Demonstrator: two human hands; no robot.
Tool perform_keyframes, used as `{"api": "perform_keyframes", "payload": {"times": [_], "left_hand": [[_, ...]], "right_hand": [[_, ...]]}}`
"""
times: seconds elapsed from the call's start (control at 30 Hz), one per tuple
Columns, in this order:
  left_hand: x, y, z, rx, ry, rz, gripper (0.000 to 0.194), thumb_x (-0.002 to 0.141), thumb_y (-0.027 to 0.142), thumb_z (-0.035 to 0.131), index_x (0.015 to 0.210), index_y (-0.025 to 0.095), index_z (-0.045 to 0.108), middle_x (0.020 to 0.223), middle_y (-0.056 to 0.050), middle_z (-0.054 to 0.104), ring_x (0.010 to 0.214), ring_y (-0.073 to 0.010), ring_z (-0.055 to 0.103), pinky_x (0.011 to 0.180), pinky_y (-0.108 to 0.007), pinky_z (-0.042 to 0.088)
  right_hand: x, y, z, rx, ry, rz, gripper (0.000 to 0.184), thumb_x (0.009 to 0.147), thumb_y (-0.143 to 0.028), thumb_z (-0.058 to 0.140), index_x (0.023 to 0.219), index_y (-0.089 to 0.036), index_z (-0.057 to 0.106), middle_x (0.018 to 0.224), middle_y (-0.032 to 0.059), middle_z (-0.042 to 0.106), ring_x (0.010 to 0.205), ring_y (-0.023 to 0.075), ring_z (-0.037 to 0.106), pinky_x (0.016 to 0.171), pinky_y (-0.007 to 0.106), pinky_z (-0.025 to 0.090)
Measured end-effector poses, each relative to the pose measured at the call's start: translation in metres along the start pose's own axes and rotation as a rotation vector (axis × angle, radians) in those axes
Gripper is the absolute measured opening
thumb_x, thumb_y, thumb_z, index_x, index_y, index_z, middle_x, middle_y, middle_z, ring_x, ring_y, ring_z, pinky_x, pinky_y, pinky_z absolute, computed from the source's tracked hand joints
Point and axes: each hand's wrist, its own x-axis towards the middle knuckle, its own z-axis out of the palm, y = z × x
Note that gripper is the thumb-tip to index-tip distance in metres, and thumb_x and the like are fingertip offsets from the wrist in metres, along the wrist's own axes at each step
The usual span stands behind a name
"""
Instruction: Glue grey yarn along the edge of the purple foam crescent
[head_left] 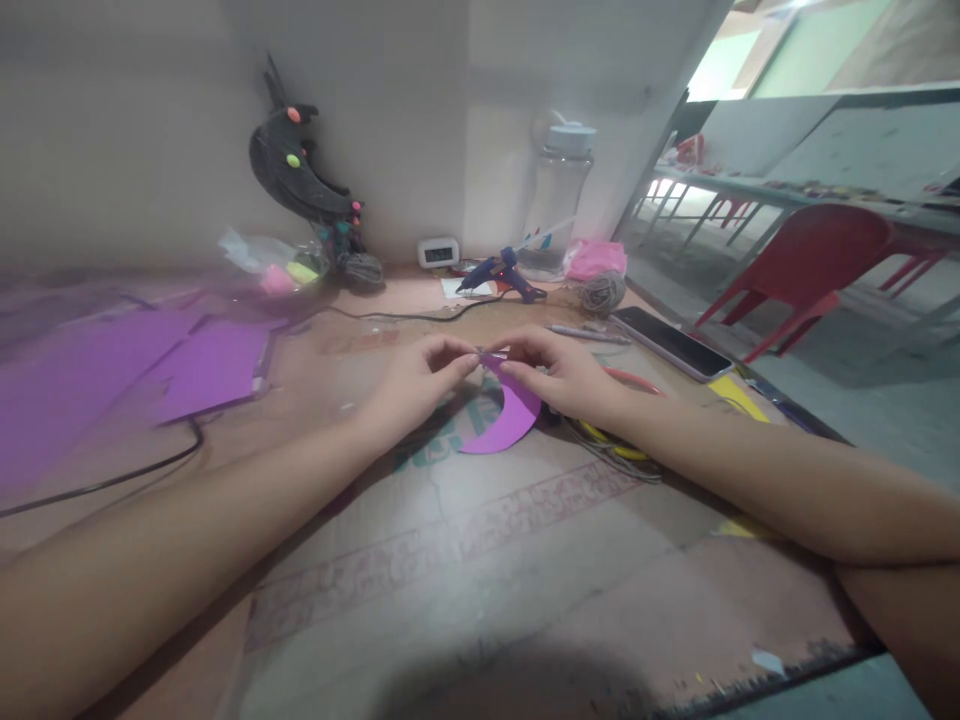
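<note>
Counter [450, 600]: patterned
Left hand [424, 378], right hand [570, 375]: pinching purple crescent [519, 415]
Far tip [493, 363]: tight squeezing could crease it (looks narrow)

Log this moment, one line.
right hand: pinching crescent | left hand: fingertips at its upper tip | glue gun: beyond hands | phone: right of hands

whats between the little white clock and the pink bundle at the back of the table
The blue glue gun lies between the clock and the pink bundle, with the clear bottle standing just behind, as the head view shows.
</note>
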Motion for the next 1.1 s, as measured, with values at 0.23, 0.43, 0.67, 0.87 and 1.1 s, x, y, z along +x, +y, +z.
{"api": "perform_keyframes", "payload": {"times": [0.23,0.43,0.67,0.87,1.1], "left_hand": [[0.0020,-0.0030,-0.0005,0.019,-0.020,-0.015,0.027,0.088,0.045,0.057,0.087,0.018,0.063,0.087,-0.003,0.070,0.077,-0.0160,0.064,0.072,-0.028,0.048],[0.0022,-0.0042,-0.0003,0.029,-0.022,0.005,0.028,0.090,0.044,0.055,0.088,0.018,0.064,0.088,-0.004,0.071,0.077,-0.0167,0.064,0.071,-0.029,0.047],[0.0015,-0.0046,-0.0005,0.050,-0.032,0.020,0.027,0.090,0.043,0.054,0.089,0.019,0.065,0.088,-0.004,0.070,0.077,-0.0173,0.063,0.071,-0.030,0.047],[0.0015,-0.0048,-0.0010,0.053,-0.041,0.022,0.027,0.090,0.044,0.054,0.091,0.019,0.065,0.088,-0.004,0.070,0.079,-0.0175,0.063,0.072,-0.030,0.047],[0.0001,-0.0020,-0.0001,0.021,-0.034,0.028,0.025,0.087,0.043,0.057,0.087,0.020,0.066,0.084,-0.003,0.069,0.076,-0.0167,0.062,0.069,-0.029,0.046]], "right_hand": [[0.0000,-0.0028,-0.0001,-0.086,0.017,-0.022,0.027,0.091,-0.027,0.055,0.113,-0.020,0.069,0.102,0.0056,0.071,0.085,0.0153,0.063,0.073,0.027,0.048],[0.0000,-0.0033,0.0001,-0.111,0.033,-0.053,0.027,0.091,-0.026,0.055,0.112,-0.019,0.070,0.097,0.0051,0.073,0.079,0.0141,0.063,0.070,0.026,0.048],[0.0011,-0.0044,-0.0002,-0.153,-0.003,-0.058,0.027,0.091,-0.024,0.054,0.109,-0.018,0.072,0.095,0.0045,0.075,0.079,0.0140,0.064,0.069,0.025,0.046],[0.0007,-0.0051,-0.0010,-0.176,-0.013,-0.027,0.028,0.091,-0.026,0.054,0.111,-0.017,0.072,0.094,0.0049,0.074,0.078,0.0140,0.063,0.069,0.026,0.046],[0.0012,-0.0034,-0.0004,-0.146,-0.014,0.024,0.030,0.090,-0.029,0.056,0.115,-0.018,0.069,0.090,0.0044,0.072,0.073,0.0138,0.060,0.067,0.026,0.045]]}}
